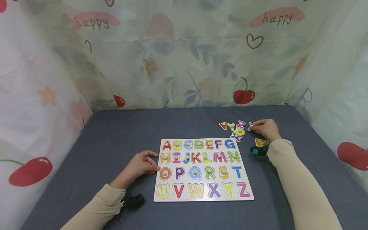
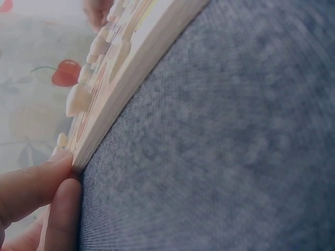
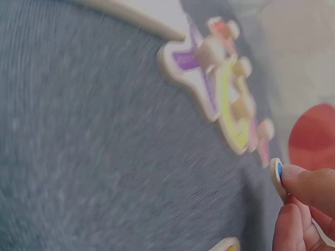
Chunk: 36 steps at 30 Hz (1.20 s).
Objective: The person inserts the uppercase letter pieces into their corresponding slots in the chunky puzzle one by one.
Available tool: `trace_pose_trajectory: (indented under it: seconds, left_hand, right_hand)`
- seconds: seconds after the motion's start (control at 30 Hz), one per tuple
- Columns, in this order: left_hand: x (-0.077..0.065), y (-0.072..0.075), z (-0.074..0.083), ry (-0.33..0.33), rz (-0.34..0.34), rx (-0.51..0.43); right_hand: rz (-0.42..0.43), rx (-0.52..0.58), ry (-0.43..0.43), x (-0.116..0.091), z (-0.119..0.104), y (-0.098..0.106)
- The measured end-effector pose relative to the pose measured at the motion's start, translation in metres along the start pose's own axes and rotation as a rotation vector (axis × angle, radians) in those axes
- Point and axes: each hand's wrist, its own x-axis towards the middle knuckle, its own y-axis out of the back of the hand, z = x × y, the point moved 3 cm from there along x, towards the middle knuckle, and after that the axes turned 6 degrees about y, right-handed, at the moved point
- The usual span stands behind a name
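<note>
A white alphabet puzzle board (image 1: 204,195) lies on the table. Knobbed letters fill the places A to S; the places T to Z show printed letters without knobs. My left hand (image 1: 143,164) rests at the board's left side, its fingertips (image 2: 60,162) touching the edge. Beyond the board's far right corner, my right hand (image 1: 267,128) pinches a small blue-faced letter piece (image 3: 277,178) between thumb and fingers. Which letter it is, the fingers hide. Left of that hand lie loose pieces: a red V (image 1: 223,126), yellow Y (image 1: 231,126), pink Z (image 1: 241,124), yellow U (image 1: 239,131) and purple X (image 1: 236,137).
A yellow-orange W piece (image 1: 260,142) lies beneath the right wrist, beside its black wrist strap (image 1: 258,150). Dark grey cloth (image 1: 120,134) covers the table. Printed curtains (image 1: 178,64) stand behind it and at both sides.
</note>
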Motion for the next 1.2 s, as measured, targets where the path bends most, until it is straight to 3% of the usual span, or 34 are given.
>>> trace_pose_trajectory:
  seconds: [0.37,0.67,1.03,1.2]
  left_hand:
    - [0.0,0.0,0.0,0.0,0.005,-0.01]
    - [-0.001,0.0,0.001,-0.002,-0.01,-0.016]
    - [0.0,-0.001,0.0,-0.011,-0.004,-0.007]
    - [0.0,-0.001,0.0,-0.009,-0.004,0.001]
  right_hand:
    - [0.001,0.065,0.103,-0.024,-0.028,0.01]
    - [-0.105,0.023,0.231,-0.065,-0.044,0.01]
    - [-0.256,-0.005,0.355,-0.115,-0.037,-0.022]
    - [-0.338,0.005,0.351,-0.133,-0.031,-0.037]
